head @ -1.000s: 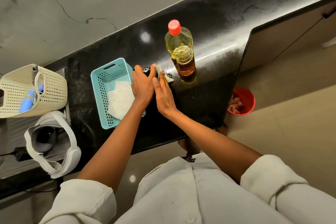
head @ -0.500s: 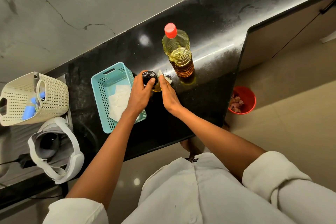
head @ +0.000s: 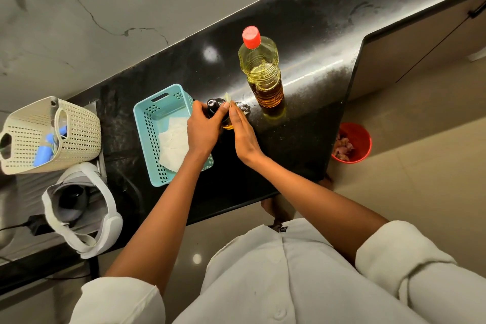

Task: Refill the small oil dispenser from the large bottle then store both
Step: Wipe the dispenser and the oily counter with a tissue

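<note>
The large oil bottle (head: 264,71) with a red cap stands upright on the black counter (head: 302,34), partly full of amber oil. Just left of it is the small oil dispenser (head: 218,113), its black top showing and yellow oil visible low down. My left hand (head: 203,129) grips the dispenser's black top from the left. My right hand (head: 242,134) lies against the dispenser's right side with its fingers straight. The hands hide most of the dispenser's body.
A teal plastic basket (head: 150,123) holding a white tissue sits left of the dispenser. Further left are a cream basket (head: 79,129) and a white headset (head: 81,208). A red bin (head: 360,137) stands on the floor beyond the counter's right end.
My left hand has shifted from covering the dispenser to gripping its black top, which now shows. The right hand stays against its side. The camera has shifted slightly.
</note>
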`<state>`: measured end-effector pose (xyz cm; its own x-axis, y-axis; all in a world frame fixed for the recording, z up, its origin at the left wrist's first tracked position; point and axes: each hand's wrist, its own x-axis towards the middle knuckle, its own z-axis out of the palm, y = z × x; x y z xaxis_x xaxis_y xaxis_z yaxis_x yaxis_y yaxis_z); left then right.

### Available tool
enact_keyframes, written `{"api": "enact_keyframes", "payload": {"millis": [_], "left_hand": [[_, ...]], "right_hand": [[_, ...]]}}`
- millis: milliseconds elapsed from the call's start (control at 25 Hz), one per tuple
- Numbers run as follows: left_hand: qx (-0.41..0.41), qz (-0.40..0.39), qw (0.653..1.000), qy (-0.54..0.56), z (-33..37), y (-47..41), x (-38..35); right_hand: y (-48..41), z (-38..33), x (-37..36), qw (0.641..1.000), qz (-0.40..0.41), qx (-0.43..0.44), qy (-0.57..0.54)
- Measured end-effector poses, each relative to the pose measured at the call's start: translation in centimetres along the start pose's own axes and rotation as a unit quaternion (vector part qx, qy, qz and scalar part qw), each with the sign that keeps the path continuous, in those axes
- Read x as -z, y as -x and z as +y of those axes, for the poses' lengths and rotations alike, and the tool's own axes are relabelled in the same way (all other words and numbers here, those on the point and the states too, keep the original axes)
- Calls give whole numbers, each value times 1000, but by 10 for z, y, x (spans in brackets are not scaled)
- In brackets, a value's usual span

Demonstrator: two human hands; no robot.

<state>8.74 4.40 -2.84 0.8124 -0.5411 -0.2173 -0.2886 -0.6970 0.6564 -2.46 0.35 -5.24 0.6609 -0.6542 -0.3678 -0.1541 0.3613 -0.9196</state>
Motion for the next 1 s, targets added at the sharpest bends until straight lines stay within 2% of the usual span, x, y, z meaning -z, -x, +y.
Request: {"api": "enact_keyframes", "payload": {"millis": [200,400,520,640,760,880,1000], "left_hand": [[-29,1,999,-26,6,4,-3],[-29,2,999,-21,5,4,-7],[-30,4,999,-18,6,4,-7],[-27,-2,999,-24,4,3,-6],[-16,-9,999,-27,2,3,-7],[-3,-33,999,1,-4,6,-10],[-18,-53,998,18,-9,9,-12]], "right_hand": [[-3,13,9,999,6,-46,4],[15,15,-4,998,-7,42,44],[7,15,-6,997,-6,35,63],[-9,15,4,994,21,-22,109],[-17,16,15,979,86,-27,184],[-21,17,31,978,147,-33,144],[-23,14,49,977,188,-93,41]]}}
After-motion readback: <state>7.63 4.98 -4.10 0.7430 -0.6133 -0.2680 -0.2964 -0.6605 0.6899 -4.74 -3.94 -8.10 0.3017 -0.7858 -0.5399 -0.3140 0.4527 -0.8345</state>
